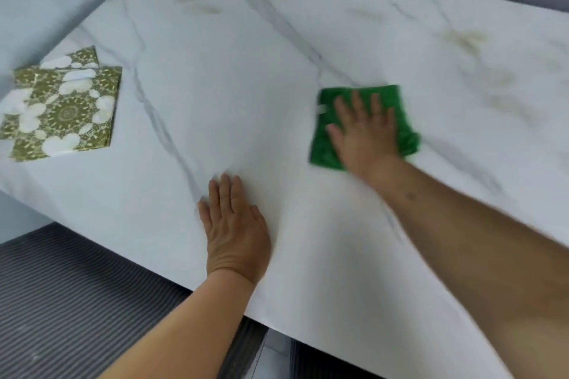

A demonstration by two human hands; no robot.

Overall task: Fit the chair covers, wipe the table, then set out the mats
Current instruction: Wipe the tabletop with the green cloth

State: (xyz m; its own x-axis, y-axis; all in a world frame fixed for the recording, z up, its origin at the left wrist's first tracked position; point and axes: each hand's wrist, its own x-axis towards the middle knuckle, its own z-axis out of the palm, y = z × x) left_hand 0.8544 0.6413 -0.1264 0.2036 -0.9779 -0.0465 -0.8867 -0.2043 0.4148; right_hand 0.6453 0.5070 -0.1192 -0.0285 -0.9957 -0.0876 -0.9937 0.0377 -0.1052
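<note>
Cloth point(388, 98) blurred, part-hidden under flat right hand point(366, 136) | left hand point(236, 229) flat on table point(215, 71) | mats point(67, 108) edge-clipped

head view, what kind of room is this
Likely a home dining area: a white marble-look table, grey ribbed covered chairs drawn up to it, and a stack of patterned mats lying near its left end.

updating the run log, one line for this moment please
step: wipe table | right hand: flat on green cloth | left hand: flat on table | mats: stacked at left edge
</note>
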